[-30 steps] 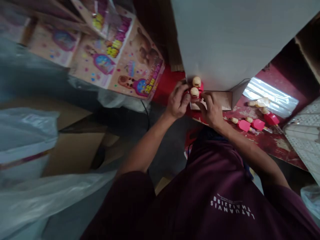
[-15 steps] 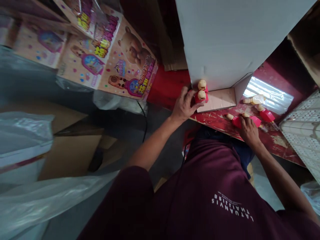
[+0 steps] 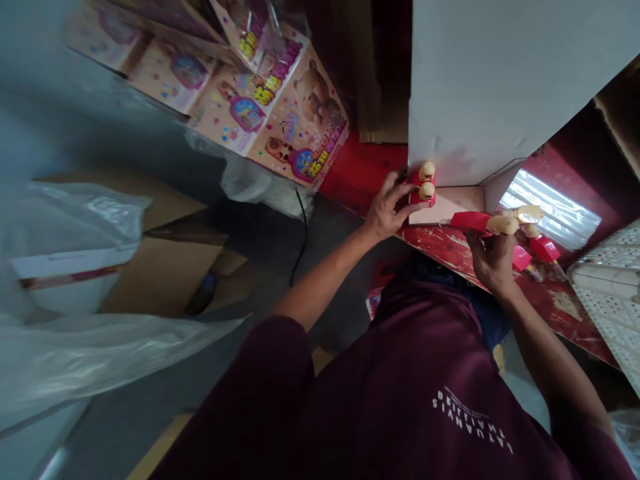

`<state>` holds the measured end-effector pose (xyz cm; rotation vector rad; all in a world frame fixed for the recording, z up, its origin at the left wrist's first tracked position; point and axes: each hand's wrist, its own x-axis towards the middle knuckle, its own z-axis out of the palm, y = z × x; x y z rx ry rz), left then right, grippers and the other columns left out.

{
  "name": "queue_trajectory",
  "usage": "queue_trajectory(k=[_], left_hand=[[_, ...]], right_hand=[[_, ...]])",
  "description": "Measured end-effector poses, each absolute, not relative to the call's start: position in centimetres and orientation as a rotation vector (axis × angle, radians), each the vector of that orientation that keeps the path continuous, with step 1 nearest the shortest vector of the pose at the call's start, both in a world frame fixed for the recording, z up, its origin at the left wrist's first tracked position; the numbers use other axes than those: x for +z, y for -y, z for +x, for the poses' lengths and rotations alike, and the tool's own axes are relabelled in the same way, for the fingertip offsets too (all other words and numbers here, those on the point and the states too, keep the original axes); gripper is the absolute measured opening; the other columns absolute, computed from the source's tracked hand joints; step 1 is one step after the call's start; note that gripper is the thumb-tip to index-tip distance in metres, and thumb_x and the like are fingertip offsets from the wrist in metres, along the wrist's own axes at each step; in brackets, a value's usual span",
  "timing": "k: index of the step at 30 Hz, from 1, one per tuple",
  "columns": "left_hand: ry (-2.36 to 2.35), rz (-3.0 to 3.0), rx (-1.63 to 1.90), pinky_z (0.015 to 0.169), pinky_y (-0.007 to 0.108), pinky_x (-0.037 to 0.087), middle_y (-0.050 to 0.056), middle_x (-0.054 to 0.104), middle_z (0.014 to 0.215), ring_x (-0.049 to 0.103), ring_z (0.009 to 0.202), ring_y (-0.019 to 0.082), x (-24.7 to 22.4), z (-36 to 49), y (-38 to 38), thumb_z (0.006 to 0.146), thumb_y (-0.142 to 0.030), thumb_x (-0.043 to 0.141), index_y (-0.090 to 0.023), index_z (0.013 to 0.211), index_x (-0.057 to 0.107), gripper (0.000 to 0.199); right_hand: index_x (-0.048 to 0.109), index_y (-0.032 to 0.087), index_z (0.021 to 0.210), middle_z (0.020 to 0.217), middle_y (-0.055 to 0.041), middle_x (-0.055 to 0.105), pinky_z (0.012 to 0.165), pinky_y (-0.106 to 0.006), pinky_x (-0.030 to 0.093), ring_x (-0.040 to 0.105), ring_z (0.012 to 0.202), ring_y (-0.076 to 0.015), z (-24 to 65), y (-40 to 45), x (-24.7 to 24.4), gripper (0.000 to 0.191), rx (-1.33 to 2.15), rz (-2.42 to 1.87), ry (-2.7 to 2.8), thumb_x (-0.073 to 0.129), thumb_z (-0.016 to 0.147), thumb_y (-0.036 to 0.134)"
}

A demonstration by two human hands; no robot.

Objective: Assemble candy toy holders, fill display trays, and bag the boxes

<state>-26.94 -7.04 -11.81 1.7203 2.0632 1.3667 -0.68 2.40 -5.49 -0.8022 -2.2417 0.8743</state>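
While a red toy point(image 3: 469, 222) with a cream head lies in the right hand point(image 3: 493, 259), just beside the open box's pale floor, its underside and the fingers' closed hold are partly hidden. The left hand point(image 3: 388, 212), thumb and fingers parted, curves beside two standing toys point(image 3: 427, 191) in the box; contact is unclear. The right hand partly covers another toy point(image 3: 521, 258) on the red table point(image 3: 440, 245). The white box point(image 3: 480, 87), cut off above, blocks the table behind; printed cartons point(image 3: 305, 113) stand left.
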Motion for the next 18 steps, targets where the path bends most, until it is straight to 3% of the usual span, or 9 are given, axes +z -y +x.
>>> queue_trajectory(k=[5,18], left_hand=[[-2.056,1.705,1.353,0.113,0.054,0.05,0.016,0.056,0.146,0.057,0.136,0.032,-11.7,-27.0,6.9,0.093,-0.068,0.056,-0.026,0.126,0.066,0.054],[-1.961,1.69,1.393,0.116,0.053,0.049,0.015,0.053,0.148,0.053,0.141,0.028,-11.1,-27.0,7.1,0.098,-0.062,0.053,-0.027,0.129,0.064,0.048]], right_hand=[[0.056,0.023,0.13,0.126,-0.0141,0.068,0.099,-0.05,0.057,0.067,0.114,-0.0262,-4.4,-1.8,-7.8,0.031,0.88,-0.641,2.279,0.055,0.099,0.027],[0.054,0.022,0.131,0.123,-0.015,0.068,0.1,-0.051,0.057,0.066,0.117,-0.0271,-5.1,-1.7,-8.6,0.033,0.787,-0.539,2.47,0.047,0.099,0.023]])
